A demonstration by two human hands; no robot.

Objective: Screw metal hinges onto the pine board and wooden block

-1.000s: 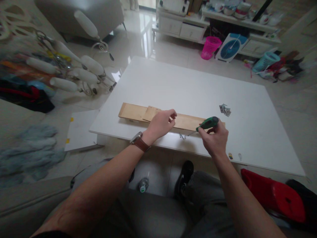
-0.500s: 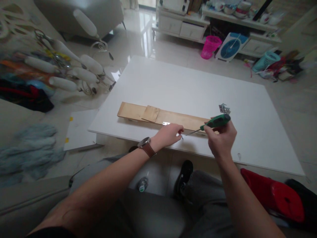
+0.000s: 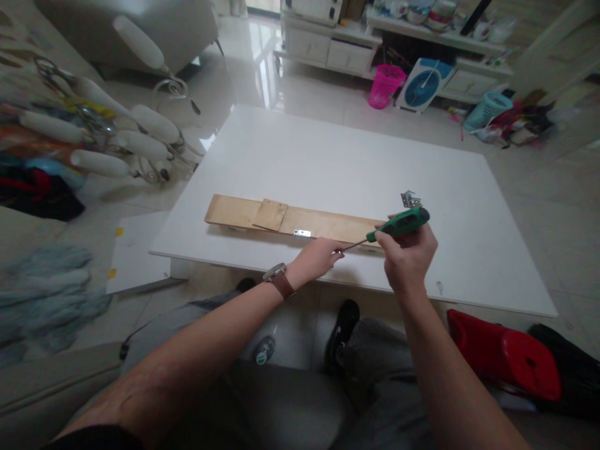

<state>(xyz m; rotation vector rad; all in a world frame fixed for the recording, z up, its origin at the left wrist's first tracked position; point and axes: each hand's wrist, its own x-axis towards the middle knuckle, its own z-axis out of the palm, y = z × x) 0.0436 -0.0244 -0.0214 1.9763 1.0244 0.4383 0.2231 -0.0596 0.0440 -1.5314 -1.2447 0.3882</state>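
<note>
The right hand (image 3: 411, 253) grips the screwdriver (image 3: 398, 225), apparently angled so its tip meets the left hand (image 3: 317, 257); fingers curl there, any grip indeterminable.

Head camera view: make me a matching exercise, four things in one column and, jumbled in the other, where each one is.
Things
1. Screwdriver
2. Wristwatch
3. Wooden plank
4. Pink basket

Places
A. Beside the blue-and-white fan
B. Gripped by the right hand
C. Lying on the white tabletop
D. Strapped on the wrist of the left hand

Pairs: 1-B, 2-D, 3-C, 4-A
</note>
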